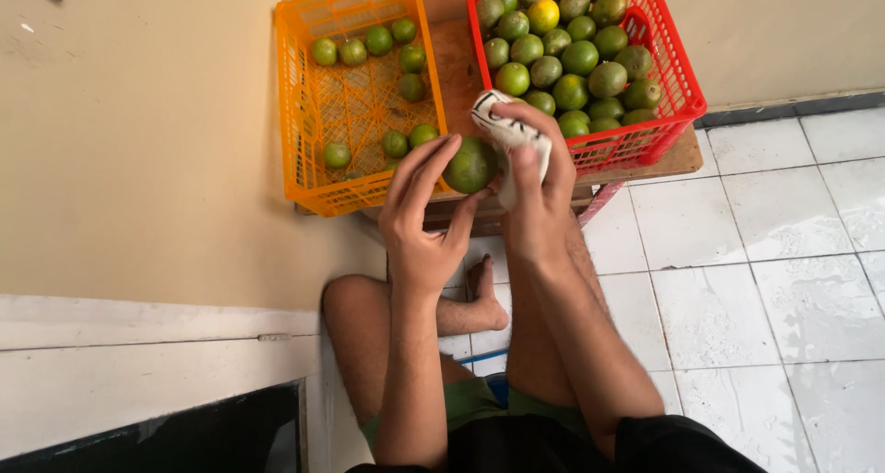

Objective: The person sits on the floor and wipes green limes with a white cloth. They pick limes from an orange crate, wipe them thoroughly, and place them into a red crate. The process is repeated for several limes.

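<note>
Left hand: the left hand (426, 217) reaches up from below and cups a green citrus fruit (470, 165); its fingers (419, 169) are spread and curled round the fruit's left side, thumb under it, closed just enough to grip.

Right hand: the right hand (535, 192) has its fingers wrapped tight over a white cloth (509, 134) with dark markings, pressing it against the right side of the same fruit.

Fruit in hand: round, dull green, held up between the two hands in front of the gap between the crates, above the front edge of the wooden surface (458, 67) (not resting on anything).

Orange crate: the orange crate (304, 159) stands on the left by the beige wall (138, 141), holding a thin scatter of green fruits along its top and lower right, with much of its mesh floor bare.

Red crate: the red crate (678, 67) stands on the right, heaped full of green fruits, with one yellow fruit (543, 15) near the top.

Surface: a low wooden board carries both crates side by side, a strip of wood showing between them.

Person: seated on the white tiled floor (784, 252), bare knees drawn up, one bare foot (484, 293) under the hands.
</note>
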